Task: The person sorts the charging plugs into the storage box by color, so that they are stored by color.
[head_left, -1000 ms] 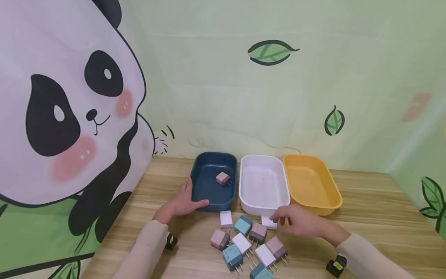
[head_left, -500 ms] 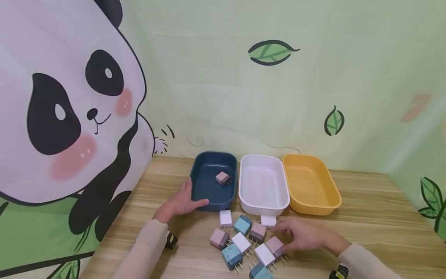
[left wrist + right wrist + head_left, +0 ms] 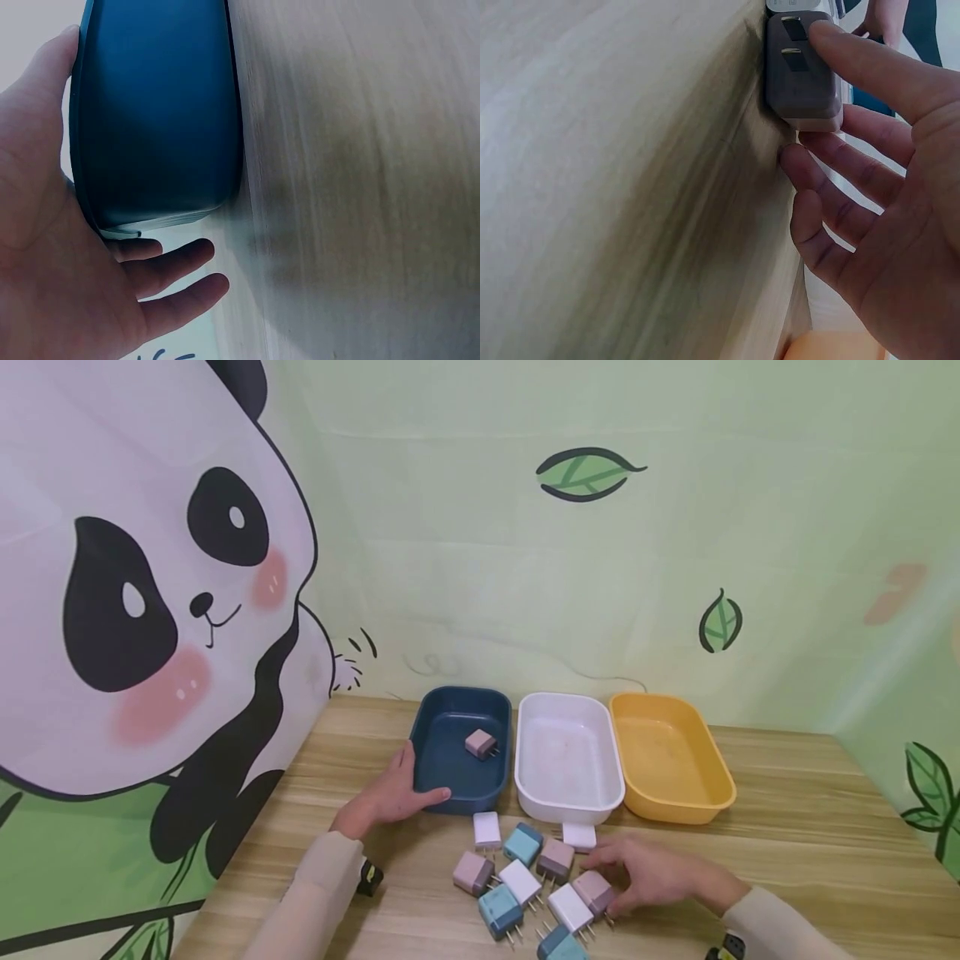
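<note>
My left hand [image 3: 386, 793] rests against the near left corner of the dark blue tray [image 3: 422, 739], thumb along its front and fingers by its left side. In the left wrist view, several fingers [image 3: 176, 270] stretch out past the tray's end. A pink plug-in charger [image 3: 480, 742] lies inside that tray. My right hand [image 3: 660, 872] pinches another pink charger [image 3: 592, 890] at the right of the loose group. Seen from the right wrist, its grey prong face [image 3: 802, 82] has my thumb on it, with fingers at the opposite side. A white charger [image 3: 570, 908] sits directly beside it.
More white, pink and teal chargers [image 3: 500, 910] lie in front of the trays, prongs mostly toward me. A white tray [image 3: 570, 810] stands in the middle, a yellow tray [image 3: 678, 810] to its right. Behind the wooden table [image 3: 795, 793] rises a printed cloth backdrop [image 3: 450, 568].
My right hand has come down from beside the white charger near the white tray and closed its thumb and fingers on the pink charger. The left hand has stayed at the blue tray.
</note>
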